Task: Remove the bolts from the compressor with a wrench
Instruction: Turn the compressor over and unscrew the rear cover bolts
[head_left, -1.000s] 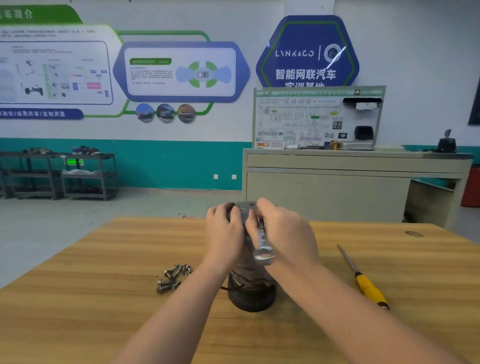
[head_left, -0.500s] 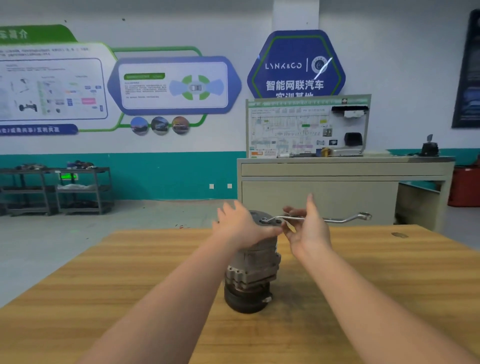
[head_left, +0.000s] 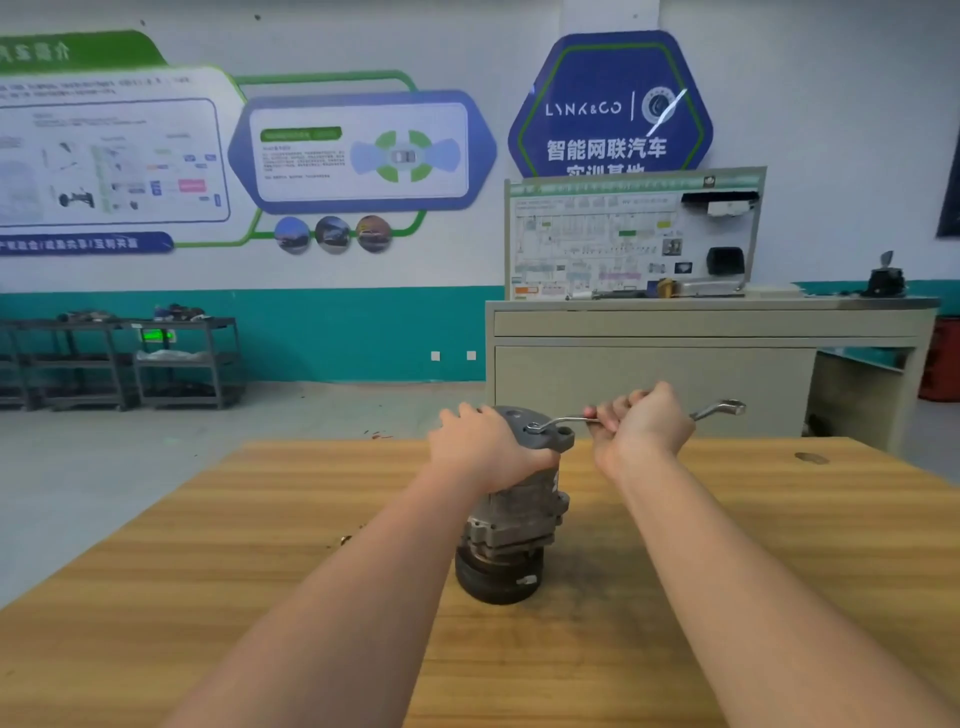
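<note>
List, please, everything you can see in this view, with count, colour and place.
compressor: one, grey and black, upright mid-table.
wrench: one, silver, ring end on the compressor's top.
table: one, wood, foreground.
cabinet: one, beige, behind the table.
diagram board: one, white, on the cabinet.
shelf carts: two, dark, left wall.
wall posters: several, blue and green.
left hand: grips the compressor's top.
right hand: grips the wrench.
</note>
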